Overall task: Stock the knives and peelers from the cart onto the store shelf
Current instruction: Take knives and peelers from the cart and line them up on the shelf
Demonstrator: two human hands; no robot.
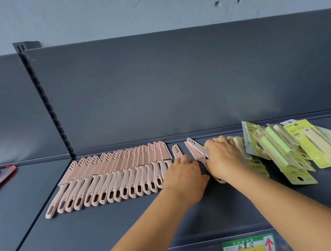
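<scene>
A person's left hand (184, 172) and right hand (222, 155), fingers flat, press loose pink sheathed knives (194, 152) on the store shelf (132, 224) (apparently to extend the neat row (111, 175)).

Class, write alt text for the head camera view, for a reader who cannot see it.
Two hands, left hand and right hand, arrange loose pink knives at the end of a neat row of pink sheathed knives on a dark store shelf. A heap of yellow-green packaged knives lies to the right.
</scene>
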